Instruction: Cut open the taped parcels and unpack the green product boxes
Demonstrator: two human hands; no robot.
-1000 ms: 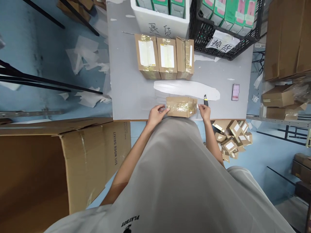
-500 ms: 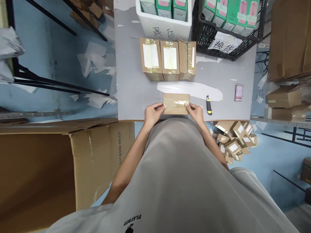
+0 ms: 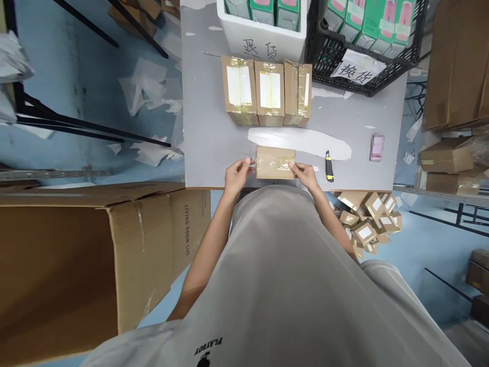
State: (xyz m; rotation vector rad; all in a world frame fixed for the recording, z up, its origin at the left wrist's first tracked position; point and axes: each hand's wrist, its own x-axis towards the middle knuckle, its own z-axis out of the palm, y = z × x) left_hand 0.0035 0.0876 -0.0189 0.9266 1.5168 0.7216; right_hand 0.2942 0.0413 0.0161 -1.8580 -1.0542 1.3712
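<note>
A small brown cardboard box (image 3: 275, 171), with clear tape shining across its top, lies near the front edge of the grey table. My right hand (image 3: 305, 175) grips its right end, thumb on top. Just off the left end is my left hand (image 3: 237, 175), its fingers loosely bent, apart from the box and holding nothing. To the right of my right hand rests a black and yellow box cutter (image 3: 329, 167). Behind the small box, three taped cardboard boxes (image 3: 269, 92) with white labels stand side by side.
A white foam bin (image 3: 263, 43) and a black plastic crate (image 3: 319, 61), both holding green and pink boxes, are at the back. A blurred pink phone-like object (image 3: 376, 148) lies at right. One large open carton (image 3: 153, 255) stands left; discarded boxes (image 3: 367, 224) are piled on the floor.
My left hand has let go of the box's left end and drawn slightly left. My right hand stays on the right end. The box has shifted a little relative to the table.
</note>
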